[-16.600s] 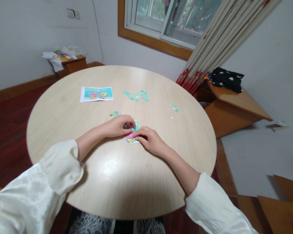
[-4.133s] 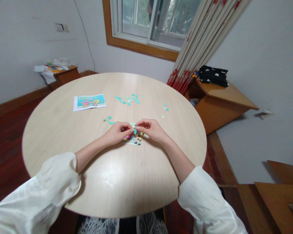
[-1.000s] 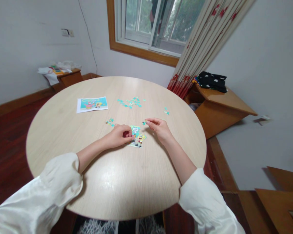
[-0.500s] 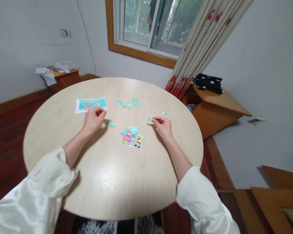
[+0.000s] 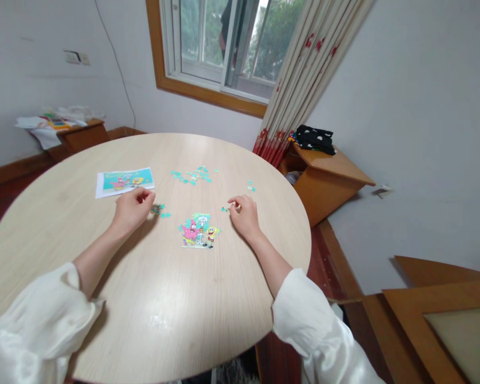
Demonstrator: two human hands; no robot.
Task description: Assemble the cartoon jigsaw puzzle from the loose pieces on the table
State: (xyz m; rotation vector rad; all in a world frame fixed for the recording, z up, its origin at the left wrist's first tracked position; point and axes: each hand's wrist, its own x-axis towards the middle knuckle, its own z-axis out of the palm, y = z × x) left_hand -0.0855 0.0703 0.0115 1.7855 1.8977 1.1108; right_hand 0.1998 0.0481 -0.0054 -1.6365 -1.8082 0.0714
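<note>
While left hand [image 5: 130,212] and right hand [image 5: 245,214], curled narrow, contents unclear, flank puzzle [image 5: 197,234], bare worktop [image 5: 184,304] reaches its lower edge.

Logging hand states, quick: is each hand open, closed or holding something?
Left hand: fingers curled beside loose pieces; whether it holds one cannot be told.
Right hand: fingers curved at a puzzle piece; whether gripped cannot be told.

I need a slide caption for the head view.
A colourful, partly assembled cartoon jigsaw puzzle on a round, pale wooden table, with a bare left hand and right hand on either side.
</note>
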